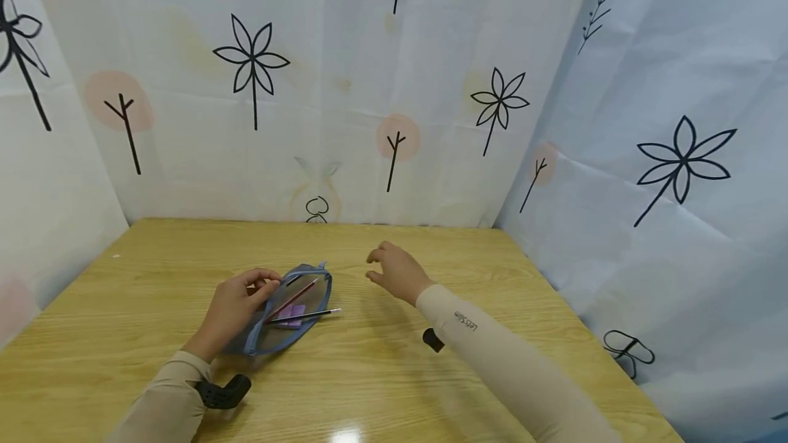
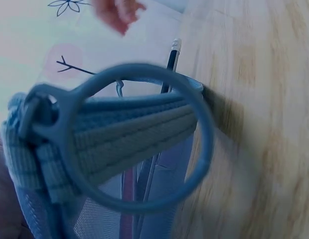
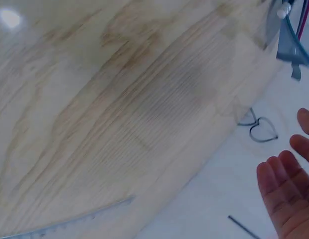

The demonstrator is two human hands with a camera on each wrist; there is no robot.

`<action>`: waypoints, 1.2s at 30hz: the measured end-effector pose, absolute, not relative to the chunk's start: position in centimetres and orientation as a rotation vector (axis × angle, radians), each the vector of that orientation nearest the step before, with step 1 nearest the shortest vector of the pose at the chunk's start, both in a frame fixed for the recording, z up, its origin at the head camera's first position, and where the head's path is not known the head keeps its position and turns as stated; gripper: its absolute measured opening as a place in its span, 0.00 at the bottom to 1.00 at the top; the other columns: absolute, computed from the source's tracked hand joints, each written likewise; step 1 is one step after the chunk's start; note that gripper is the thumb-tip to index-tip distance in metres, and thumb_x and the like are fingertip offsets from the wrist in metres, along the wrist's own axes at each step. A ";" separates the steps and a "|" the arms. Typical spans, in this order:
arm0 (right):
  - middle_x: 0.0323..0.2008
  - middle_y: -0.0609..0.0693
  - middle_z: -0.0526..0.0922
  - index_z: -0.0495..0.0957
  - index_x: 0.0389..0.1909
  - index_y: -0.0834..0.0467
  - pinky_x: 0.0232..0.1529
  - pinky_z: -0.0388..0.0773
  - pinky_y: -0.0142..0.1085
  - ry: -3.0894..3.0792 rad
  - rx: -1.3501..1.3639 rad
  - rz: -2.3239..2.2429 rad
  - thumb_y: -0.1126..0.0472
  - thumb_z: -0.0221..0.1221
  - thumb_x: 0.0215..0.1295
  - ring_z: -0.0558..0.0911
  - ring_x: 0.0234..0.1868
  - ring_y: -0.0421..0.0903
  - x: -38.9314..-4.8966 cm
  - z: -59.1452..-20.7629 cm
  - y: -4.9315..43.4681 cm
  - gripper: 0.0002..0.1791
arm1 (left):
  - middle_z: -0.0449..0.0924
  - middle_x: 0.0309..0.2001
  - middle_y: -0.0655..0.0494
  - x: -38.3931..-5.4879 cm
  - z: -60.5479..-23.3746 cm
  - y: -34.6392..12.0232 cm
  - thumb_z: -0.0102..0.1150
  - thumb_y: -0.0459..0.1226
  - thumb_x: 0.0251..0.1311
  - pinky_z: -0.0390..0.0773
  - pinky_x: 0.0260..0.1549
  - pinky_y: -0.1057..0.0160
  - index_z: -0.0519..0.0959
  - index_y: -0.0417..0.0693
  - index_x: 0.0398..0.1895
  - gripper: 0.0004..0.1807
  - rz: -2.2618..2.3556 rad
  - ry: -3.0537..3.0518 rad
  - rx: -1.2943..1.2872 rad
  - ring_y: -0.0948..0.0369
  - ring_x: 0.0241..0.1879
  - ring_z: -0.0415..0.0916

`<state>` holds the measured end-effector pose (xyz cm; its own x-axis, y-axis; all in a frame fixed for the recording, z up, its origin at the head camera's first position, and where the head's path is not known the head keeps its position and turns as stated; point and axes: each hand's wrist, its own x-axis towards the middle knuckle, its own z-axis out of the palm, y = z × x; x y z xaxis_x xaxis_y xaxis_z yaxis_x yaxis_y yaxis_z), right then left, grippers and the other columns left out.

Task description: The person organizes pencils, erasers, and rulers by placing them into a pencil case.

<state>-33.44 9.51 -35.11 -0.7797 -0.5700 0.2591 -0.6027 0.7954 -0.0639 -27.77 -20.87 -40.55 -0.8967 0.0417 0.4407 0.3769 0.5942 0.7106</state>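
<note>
A blue zip pouch (image 1: 286,342) with mesh sides lies on the table, its mouth spread wide. At its rim my left hand (image 1: 237,306) pinches the edge between thumb and fingers. Inside are a dark red pencil (image 1: 295,298), a black pencil (image 1: 320,314) jutting over the rim, and a purple item (image 1: 289,316) whose kind is unclear. The left wrist view shows a large ring (image 2: 207,144) fixed to the end of the pouch. Right of the pouch, apart from it, my right hand (image 1: 399,272) hovers above the table with loosely bent fingers and holds nothing.
The wooden table (image 1: 492,279) runs back to a printed cloth (image 1: 345,87) hung behind it and along both sides. A black band piece (image 1: 224,392) sits at the left wrist, another (image 1: 434,340) at the right.
</note>
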 end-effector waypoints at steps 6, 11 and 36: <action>0.52 0.59 0.81 0.78 0.57 0.63 0.51 0.79 0.44 -2.951 0.495 0.297 0.56 0.63 0.67 0.82 0.48 0.52 -34.8 -36.0 15.0 0.22 | 0.76 0.26 0.56 -27.8 -40.6 -21.3 0.60 0.42 0.68 0.74 0.22 0.68 0.83 0.46 0.44 0.10 -1.201 -2.444 -0.341 0.70 0.21 0.72; 0.52 0.62 0.82 0.79 0.54 0.68 0.53 0.78 0.49 -3.045 0.285 0.379 0.57 0.63 0.66 0.82 0.51 0.57 -35.2 -36.7 17.9 0.21 | 0.76 0.26 0.57 -27.8 -40.8 -21.5 0.59 0.43 0.68 0.75 0.23 0.68 0.83 0.45 0.44 0.11 -1.206 -2.444 -0.336 0.70 0.21 0.73; 0.05 0.40 0.54 0.62 0.04 0.50 0.16 0.62 0.31 -3.103 0.150 0.451 0.61 0.67 0.60 0.56 0.09 0.38 -35.6 -39.3 21.0 0.30 | 0.76 0.26 0.57 -27.9 -40.8 -21.1 0.59 0.44 0.68 0.73 0.22 0.68 0.83 0.46 0.44 0.12 -1.217 -2.443 -0.336 0.69 0.21 0.71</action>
